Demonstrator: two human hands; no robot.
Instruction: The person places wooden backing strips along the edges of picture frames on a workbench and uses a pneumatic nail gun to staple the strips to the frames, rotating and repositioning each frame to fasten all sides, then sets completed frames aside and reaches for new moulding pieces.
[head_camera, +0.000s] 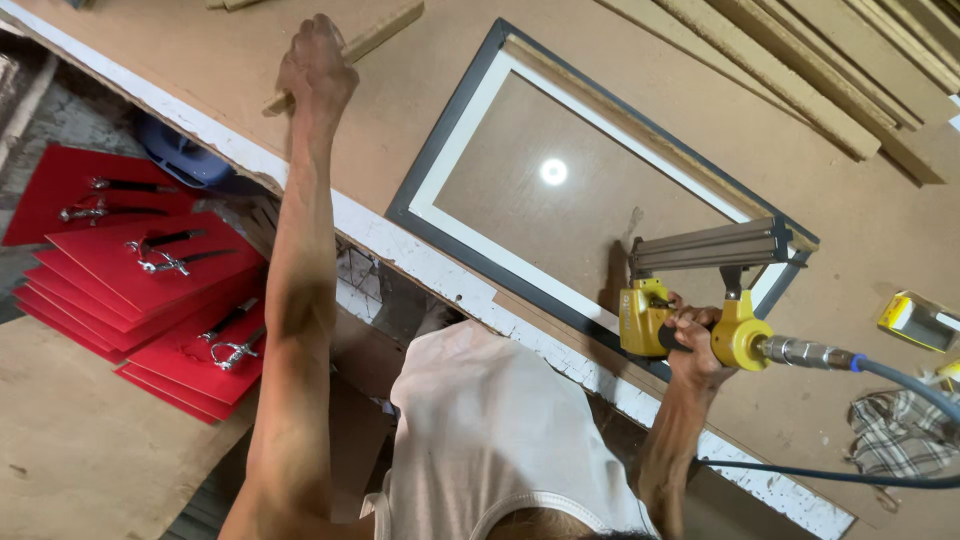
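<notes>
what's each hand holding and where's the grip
The right hand grips the yellow nail gun by its handle. The left hand closes on a wooden strip near its lower end.

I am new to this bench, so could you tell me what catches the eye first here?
The yellow nail gun in the right hand stands on the dark picture frame at centre. The left hand grasps a wooden strip at the top. Red boards carrying small daggers lie below left.
</notes>
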